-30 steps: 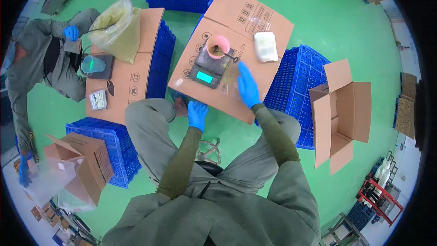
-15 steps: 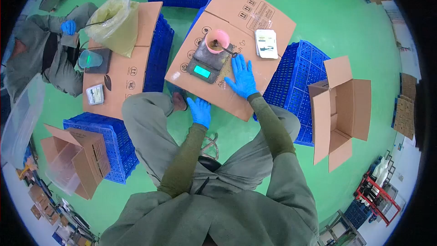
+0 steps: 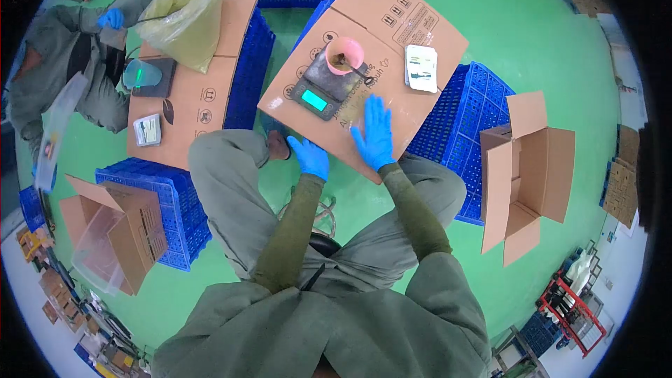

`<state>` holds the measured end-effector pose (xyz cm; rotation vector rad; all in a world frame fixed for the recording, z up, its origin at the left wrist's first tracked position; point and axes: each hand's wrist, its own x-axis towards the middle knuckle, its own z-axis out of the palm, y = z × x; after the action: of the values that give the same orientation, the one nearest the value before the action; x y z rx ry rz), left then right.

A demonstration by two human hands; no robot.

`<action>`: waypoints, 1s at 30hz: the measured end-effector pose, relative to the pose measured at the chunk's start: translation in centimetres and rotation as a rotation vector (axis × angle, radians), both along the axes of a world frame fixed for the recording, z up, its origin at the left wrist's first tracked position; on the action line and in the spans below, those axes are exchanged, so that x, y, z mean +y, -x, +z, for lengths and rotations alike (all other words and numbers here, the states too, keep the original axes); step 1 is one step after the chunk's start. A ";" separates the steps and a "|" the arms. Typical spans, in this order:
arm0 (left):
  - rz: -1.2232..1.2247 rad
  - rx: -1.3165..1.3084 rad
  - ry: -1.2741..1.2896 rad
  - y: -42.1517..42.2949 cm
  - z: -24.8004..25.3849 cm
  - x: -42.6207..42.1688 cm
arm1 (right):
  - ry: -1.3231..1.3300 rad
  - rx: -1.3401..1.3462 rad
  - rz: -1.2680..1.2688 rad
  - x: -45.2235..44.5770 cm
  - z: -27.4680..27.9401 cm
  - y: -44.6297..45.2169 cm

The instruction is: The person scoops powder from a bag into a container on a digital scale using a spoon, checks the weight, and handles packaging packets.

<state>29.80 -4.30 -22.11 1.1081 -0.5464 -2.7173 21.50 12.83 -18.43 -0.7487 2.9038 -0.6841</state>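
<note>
My right hand (image 3: 375, 133), in a blue glove, is open with its fingers stretched over the near right part of a cardboard sheet (image 3: 427, 63); nothing is in it. My left hand (image 3: 310, 158), gloved too, sits at the sheet's near left edge, fingers apart and holding nothing. Beyond both hands is a digital scale (image 3: 316, 98) with a lit green display. A pink cup (image 3: 348, 47) stands on its plate, dark contents inside. From the cup a dark-handled spoon (image 3: 365, 78) leans toward my right hand. Farther right lies a stack of white printed packets (image 3: 421, 68).
Blue crates (image 3: 455, 115) support the cardboard. An open carton (image 3: 525, 178) is at right, another (image 3: 129, 231) at lower left. On the left, a co-worker's gloved hand (image 3: 112, 18) is near a yellowish plastic bag (image 3: 185, 21), a teal cup (image 3: 142, 74) and a second scale (image 3: 162, 70).
My right hand has drawn back from beside the spoon handle toward the sheet's near edge. My left hand stays near the edge. The view has shifted slightly, and the clear plastic piece at far left looks tilted differently.
</note>
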 end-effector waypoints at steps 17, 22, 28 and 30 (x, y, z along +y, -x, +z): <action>0.266 0.016 -0.133 0.0 -0.7 -1.0 | 0.167 -0.047 -0.006 -1.7 0.7 -1.2; 0.178 -0.051 -0.069 -1.0 -1.9 -0.9 | -0.032 -0.018 -0.043 -1.6 0.1 -0.7; 0.094 -0.065 -0.007 -2.0 -0.5 -0.5 | -0.067 -0.068 0.127 -4.2 -0.4 -5.4; 0.039 -0.043 0.120 -1.5 -1.4 -0.6 | -0.006 -0.088 0.180 -4.0 -1.2 -6.2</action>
<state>31.29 -4.88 -23.47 1.1371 -0.6772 -2.5949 27.70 8.78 -19.61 -0.9398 2.7164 -0.6698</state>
